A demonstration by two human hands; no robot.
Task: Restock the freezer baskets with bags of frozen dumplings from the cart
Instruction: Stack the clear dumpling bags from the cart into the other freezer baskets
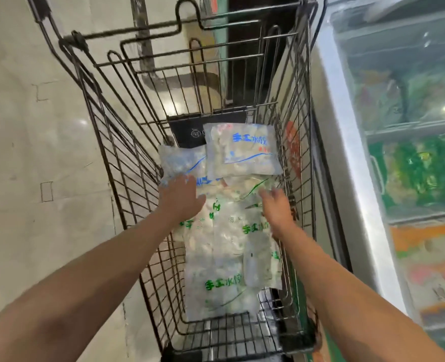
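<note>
Inside the wire cart, green-printed dumpling bags are piled at 6 o'clock. The left hand and right hand reach down over them, fingers spread loose, gripping nothing. Blue-printed bags lie toward 12 o'clock. The freezer stands at 3 o'clock.

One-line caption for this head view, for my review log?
Both hands, left and right, reach into the cart over bags of dumplings, freezer at right.

Pale glossy tiled floor reflecting lights, dark pillar behind.
</note>
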